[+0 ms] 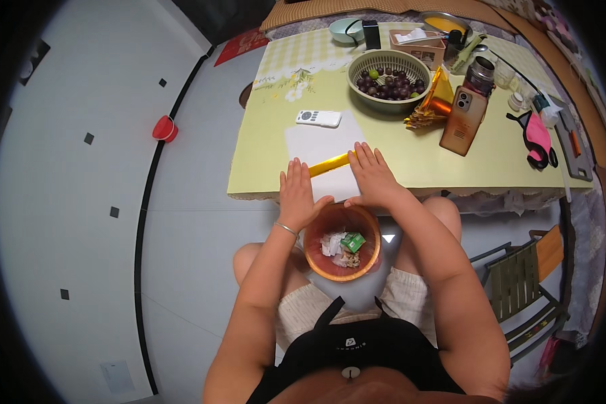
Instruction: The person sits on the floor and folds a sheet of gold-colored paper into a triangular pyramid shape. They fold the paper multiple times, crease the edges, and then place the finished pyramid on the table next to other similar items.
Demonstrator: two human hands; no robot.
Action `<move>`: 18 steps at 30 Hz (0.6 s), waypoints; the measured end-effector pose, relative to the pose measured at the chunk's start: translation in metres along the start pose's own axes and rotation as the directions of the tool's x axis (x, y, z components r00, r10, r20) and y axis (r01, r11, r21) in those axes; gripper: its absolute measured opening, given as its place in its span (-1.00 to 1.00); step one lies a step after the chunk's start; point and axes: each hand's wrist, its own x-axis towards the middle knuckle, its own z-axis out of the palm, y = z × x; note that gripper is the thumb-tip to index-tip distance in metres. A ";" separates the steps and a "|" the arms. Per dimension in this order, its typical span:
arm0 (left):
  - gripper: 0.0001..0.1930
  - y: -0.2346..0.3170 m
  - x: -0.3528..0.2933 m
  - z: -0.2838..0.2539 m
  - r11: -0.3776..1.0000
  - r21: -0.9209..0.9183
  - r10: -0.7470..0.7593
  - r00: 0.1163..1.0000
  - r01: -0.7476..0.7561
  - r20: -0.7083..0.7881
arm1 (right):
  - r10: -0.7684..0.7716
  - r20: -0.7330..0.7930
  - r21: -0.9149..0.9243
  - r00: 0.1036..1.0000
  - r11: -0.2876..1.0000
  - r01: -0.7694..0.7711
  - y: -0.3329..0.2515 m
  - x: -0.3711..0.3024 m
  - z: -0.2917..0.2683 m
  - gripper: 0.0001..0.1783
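Gold strip [330,165] lying across white paper [326,145], touched at both ends;
left hand [300,196] is covering the paper's left side, fingers straight and held close; right hand [374,180] is covering its right side, fingers straight, slightly parted (whether thumbs are pinching the paper, cannot tell); remote [318,119] is resting at the paper's far edge; colander [377,103] is holding grapes [394,87] beyond it, rightward; phone [464,120] is showing to its right; bin [314,246] is standing below its near edge.

A white wall [54,175] with dark squares [114,212] meets grey floor [195,262] along a black strip [139,269], opposite a slatted chair [514,281].
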 end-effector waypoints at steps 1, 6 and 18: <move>0.09 0.000 -0.001 0.000 1.000 0.013 -0.020 1.000 0.019 0.008 | 0.009 -0.006 0.008 1.000 1.000 -0.009 0.002 0.000 0.000 0.39; 0.07 0.014 0.006 -0.008 0.976 0.153 -0.171 0.982 0.157 0.083 | 0.003 -0.021 0.081 1.000 0.997 -0.002 0.010 0.001 0.004 0.44; -0.05 0.075 0.040 0.019 0.995 -0.041 0.091 0.995 -0.089 0.046 | -0.037 -0.062 0.053 0.997 0.998 0.040 0.027 0.003 0.015 0.40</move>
